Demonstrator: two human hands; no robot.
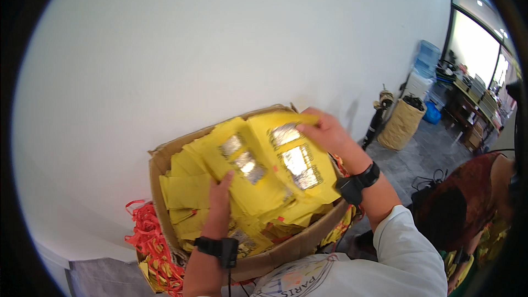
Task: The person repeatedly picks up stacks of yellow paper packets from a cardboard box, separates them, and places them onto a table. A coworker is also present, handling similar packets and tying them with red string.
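Yellow rectangular paper sheet with silver foil panels [291, 159], lying uppermost in a brown cardboard box [302, 247] among loose yellow sheets [187, 192]. The right hand [325, 131] pinches its upper edge between thumb and fingers; whether the left hand [221, 188] grips cannot be told. Apparently light, limp and easily creased, it is probably best held by margins clear of foil.

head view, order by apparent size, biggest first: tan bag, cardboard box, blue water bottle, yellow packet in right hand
1. Cardboard box, largest
2. Yellow packet in the right hand
3. Tan bag
4. Blue water bottle, smallest
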